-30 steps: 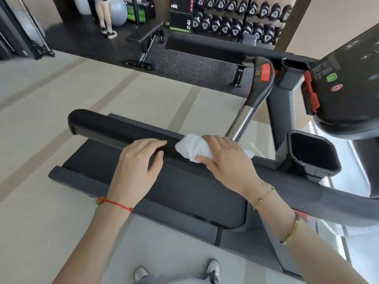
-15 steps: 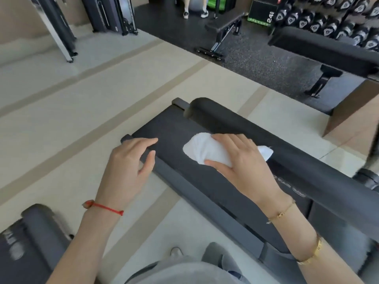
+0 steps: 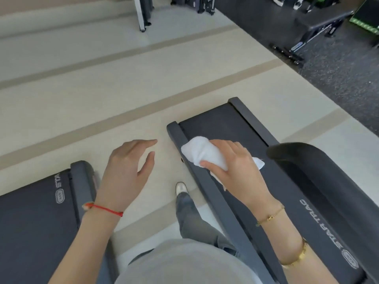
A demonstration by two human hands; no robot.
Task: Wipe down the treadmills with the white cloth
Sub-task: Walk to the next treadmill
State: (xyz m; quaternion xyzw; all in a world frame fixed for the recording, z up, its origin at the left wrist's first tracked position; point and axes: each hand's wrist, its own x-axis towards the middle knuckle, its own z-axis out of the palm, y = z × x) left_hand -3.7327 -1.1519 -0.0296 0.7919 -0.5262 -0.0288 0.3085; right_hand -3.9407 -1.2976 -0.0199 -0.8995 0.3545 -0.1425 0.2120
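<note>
— Between two treadmills is where the person stands, one shoe (image 3: pixel 181 188) on the pale floor (image 3: pixel 102 95) of the aisle. Why there?

— It puts both machines within arm's reach, I'd say. The right-hand treadmill (image 3: pixel 242 128) runs away from the body with its dark belt and grey side rail (image 3: pixel 207 193) in view, and its thick black handrail (image 3: pixel 320 171) ends off to the right. The left-hand treadmill (image 3: pixel 34 218) shows only its rear corner.

— And the white cloth (image 3: pixel 202 153)?

— Bunched into a pad and held low over the near side rail of the right-hand treadmill, close to its rear end. Whether it actually presses the rail or sits just above it, I cannot tell. A loose corner trails out on the far side of the palm, over the belt.

— So the right hand (image 3: pixel 233 162) has it clamped?

— Yes: fingers curled over the top, thumb tucked under the near edge, wrist angled down and the forearm reaching forward across the rail. Bunching gives a thicker pad to bear down on, in my view.

— What about the left hand (image 3: pixel 127 169)?

— It holds nothing. Fingers are spread and nearly straight, palm down, above the bare floor between the machines, touching neither. I judge it a free hand kept out for balance.
</note>
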